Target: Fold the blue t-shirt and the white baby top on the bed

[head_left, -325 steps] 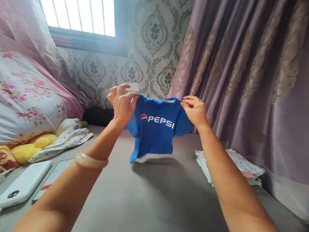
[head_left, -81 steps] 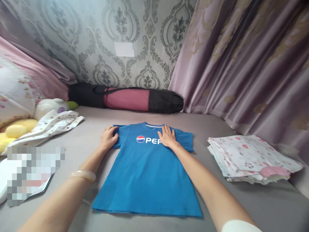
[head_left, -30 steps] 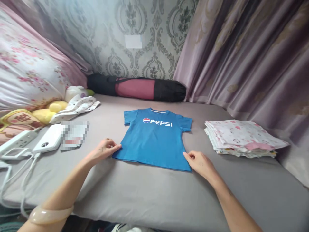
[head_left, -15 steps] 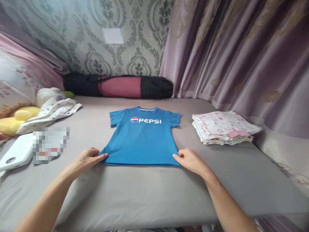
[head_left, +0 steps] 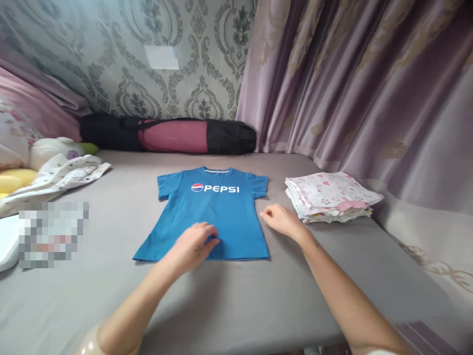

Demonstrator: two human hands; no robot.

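Observation:
A blue short-sleeved T-shirt (head_left: 221, 217) with a white PEPSI print lies flat and front up on the grey sheet, collar away from me. My left hand (head_left: 197, 245) is over its lower middle, fingers bent and thumb apart from them, holding nothing visible. It hides part of the shirt's front and hem. Just off the shirt's right side edge is my right hand (head_left: 284, 220), its fingers curled in toward the thumb with no cloth seen between them. Whether its fingertips touch the shirt edge is hard to tell.
On the right sits a stack of folded patterned cloths (head_left: 330, 195). A long black and pink bag (head_left: 173, 135) lies along the wall. To the left are a white printed cloth (head_left: 59, 177), plush toys (head_left: 55, 150), a white device (head_left: 9, 239) and a blurred-out item (head_left: 53, 236).
Both hands have let go of the shirt's bottom corners. My left hand moved right over the shirt; my right hand moved up along its right side. The view shifted slightly right.

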